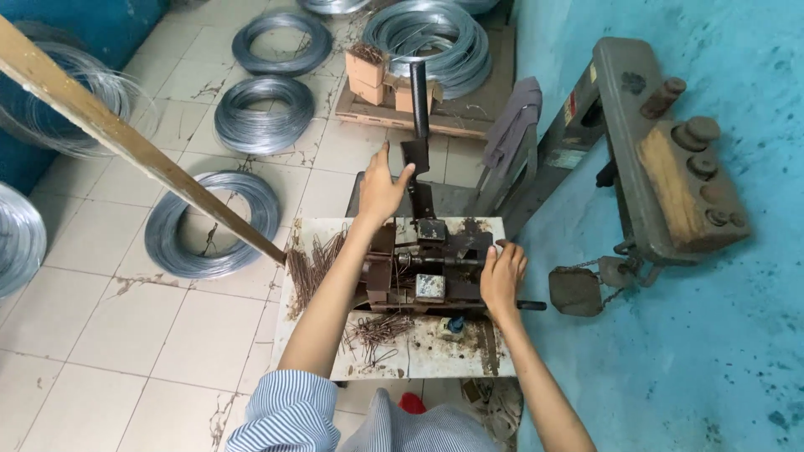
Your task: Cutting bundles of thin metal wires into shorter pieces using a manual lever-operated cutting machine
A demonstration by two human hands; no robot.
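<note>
— Position of the hands?

— Left hand point(381, 191) is closed around the black lever point(418, 138) of the bending machine point(427, 264), centre frame. Right hand point(501, 276) lies on the machine's right side, fingers curled over a rod; grip unclear.

— Surroundings?

— Bent wire pieces point(377, 331) lie on the table point(435, 347). Wire coils point(264, 113) sit on the floor, upper left.

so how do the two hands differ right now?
The left hand reaches far forward and grips the upright black lever; the right hand stays near, resting on the dark metal bench machine. The left arm is stretched out, the right bent. Both are bare.
</note>
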